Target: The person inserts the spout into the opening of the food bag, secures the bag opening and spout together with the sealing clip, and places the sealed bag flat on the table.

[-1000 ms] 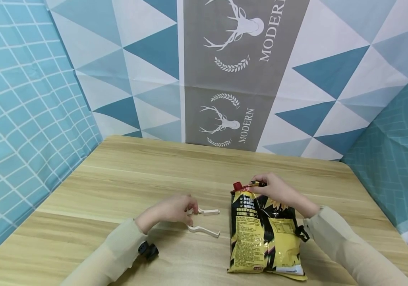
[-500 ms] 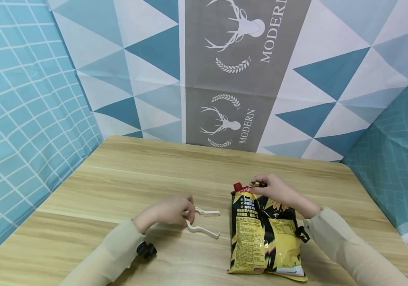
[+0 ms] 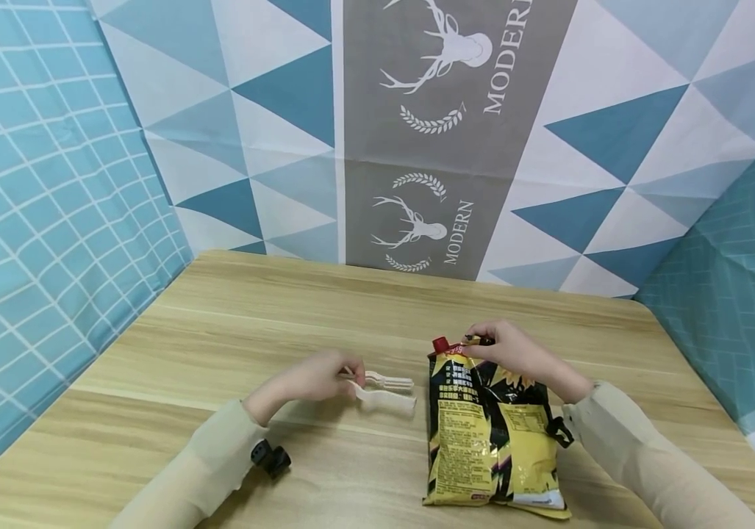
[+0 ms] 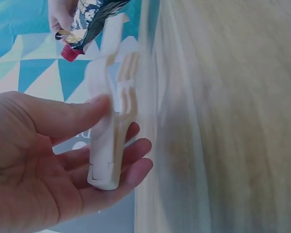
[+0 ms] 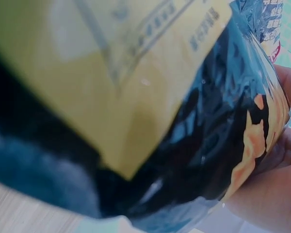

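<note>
In the head view my left hand [image 3: 324, 376] holds a white bag clip [image 3: 387, 402], its two arms spread apart and pointing toward the bag. The left wrist view shows the thumb pressed along one arm of the clip [image 4: 101, 145], with the fingers curled behind its hinge end. My right hand [image 3: 506, 351] pinches the top edge of a black and yellow snack bag [image 3: 463, 441] standing or lying at the right. A red cap-like piece [image 3: 440, 344] sits at the bag's top left corner. Up close, the bag's glossy film [image 5: 184, 121] fills the right wrist view.
The wooden table [image 3: 271, 308] runs back to a patterned cloth wall [image 3: 284, 147]. Blue tiled cloth [image 3: 33, 184] hangs at the left, teal cloth [image 3: 728, 279] at the right. A black wrist camera mount [image 3: 271, 459] is by the left sleeve.
My left hand has raised the clip slightly and turned it, with its arms now closer to each other and nearer the bag. The right hand and the bag have stayed in place.
</note>
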A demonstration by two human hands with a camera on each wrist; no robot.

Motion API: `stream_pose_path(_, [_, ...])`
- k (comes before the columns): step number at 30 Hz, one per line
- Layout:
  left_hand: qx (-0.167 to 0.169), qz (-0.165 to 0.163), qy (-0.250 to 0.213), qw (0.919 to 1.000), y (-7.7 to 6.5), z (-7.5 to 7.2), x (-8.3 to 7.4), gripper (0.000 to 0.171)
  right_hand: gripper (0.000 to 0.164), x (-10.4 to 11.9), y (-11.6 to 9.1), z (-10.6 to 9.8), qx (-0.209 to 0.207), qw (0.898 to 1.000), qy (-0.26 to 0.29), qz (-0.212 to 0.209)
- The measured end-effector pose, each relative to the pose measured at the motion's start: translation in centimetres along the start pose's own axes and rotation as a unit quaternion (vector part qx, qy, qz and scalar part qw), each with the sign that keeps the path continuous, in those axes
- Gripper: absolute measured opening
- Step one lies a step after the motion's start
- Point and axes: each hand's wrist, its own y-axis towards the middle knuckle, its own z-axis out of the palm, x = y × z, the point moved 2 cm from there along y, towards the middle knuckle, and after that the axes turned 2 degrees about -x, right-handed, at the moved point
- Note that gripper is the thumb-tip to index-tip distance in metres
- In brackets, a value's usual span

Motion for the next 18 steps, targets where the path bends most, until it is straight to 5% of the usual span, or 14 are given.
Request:
stream_pose_path(11, [-0.048, 0.0, -0.13, 0.9903, 1.0, 0.7, -0.1, 0.008, 0.018, 0.0, 0.2, -0.1, 0.002, 1.0, -0.004, -0.003])
stream_pose_path(18, [-0.058, -0.002, -0.167, 0.9842, 2.0, 1.5, -0.9, 0.007, 0.015, 0.3, 0.1, -0.1, -0.003, 1.0, 0.0, 0.004])
